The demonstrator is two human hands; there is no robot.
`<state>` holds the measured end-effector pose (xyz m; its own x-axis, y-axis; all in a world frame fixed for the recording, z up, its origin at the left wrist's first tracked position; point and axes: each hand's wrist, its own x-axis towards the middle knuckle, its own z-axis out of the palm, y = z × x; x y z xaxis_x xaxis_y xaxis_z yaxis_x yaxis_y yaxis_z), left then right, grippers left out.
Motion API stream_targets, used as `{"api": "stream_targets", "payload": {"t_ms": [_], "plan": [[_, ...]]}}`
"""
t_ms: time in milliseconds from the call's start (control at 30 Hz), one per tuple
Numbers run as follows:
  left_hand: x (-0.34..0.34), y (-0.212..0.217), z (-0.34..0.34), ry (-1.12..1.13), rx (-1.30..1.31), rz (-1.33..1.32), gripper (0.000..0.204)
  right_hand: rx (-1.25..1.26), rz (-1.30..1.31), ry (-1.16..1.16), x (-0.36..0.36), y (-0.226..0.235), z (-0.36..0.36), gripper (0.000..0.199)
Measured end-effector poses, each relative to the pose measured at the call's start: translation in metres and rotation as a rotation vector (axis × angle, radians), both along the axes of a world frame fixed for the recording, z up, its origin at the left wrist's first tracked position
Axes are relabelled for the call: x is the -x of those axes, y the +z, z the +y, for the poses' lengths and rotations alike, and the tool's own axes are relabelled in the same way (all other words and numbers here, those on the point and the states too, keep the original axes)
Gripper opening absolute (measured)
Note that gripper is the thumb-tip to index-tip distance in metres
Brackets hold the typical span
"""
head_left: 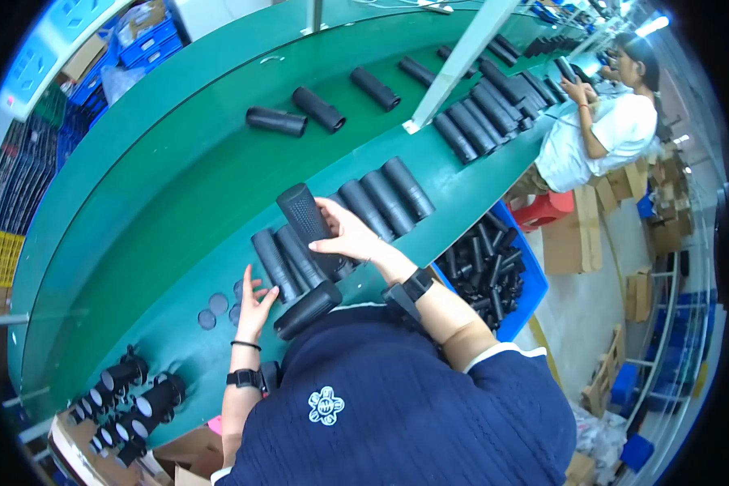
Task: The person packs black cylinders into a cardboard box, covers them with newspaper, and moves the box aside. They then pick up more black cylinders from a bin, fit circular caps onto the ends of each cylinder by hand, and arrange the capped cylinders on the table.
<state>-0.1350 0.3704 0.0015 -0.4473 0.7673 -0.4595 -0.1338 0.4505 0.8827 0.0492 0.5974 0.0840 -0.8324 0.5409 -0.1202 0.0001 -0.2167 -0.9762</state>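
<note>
My right hand [350,232] is closed around a black cylindrical housing [300,212] with a finely dotted surface, tilted above the green table. Just left of it, my left hand [254,306] has thumb and fingers apart, beside the lower end of a smooth black tube [274,261]; whether the thumb touches the tube I cannot tell. Another black tube [296,253] lies alongside, partly behind the held housing. Several small dark round discs [218,304] lie left of my left hand. A black rounded object [308,309] sits close to my body at the table edge.
More black tubes [387,198] lie in a row to the right. Others ride the curved green belt [170,178] beyond. A blue bin [535,283] of small black parts stands at right. Black lamp-like parts [125,377] fill the lower left. A co-worker [603,125] handles a tube.
</note>
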Motion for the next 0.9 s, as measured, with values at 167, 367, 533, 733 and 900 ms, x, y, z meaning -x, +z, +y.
{"api": "stream_targets", "payload": {"t_ms": [167,367,533,733,900], "plan": [[-0.006,0.012,-0.001,0.035,-0.130,0.111,0.080,-0.263,-0.040,0.072,0.015,0.026,-0.006,0.085],[-0.019,0.077,0.022,0.094,-0.594,0.044,0.080,-0.479,-0.021,0.196,0.046,0.007,-0.044,0.076],[0.002,0.070,0.000,0.232,-0.587,-0.011,0.058,-0.913,-0.117,0.335,0.043,0.010,-0.046,0.067],[0.016,0.066,-0.038,0.240,-0.572,-0.121,0.069,-1.071,-0.534,0.784,-0.020,-0.015,-0.050,0.061],[0.013,0.073,-0.053,0.240,-0.621,-0.419,0.066,-1.243,-0.425,0.744,-0.007,-0.021,-0.068,0.054]]}}
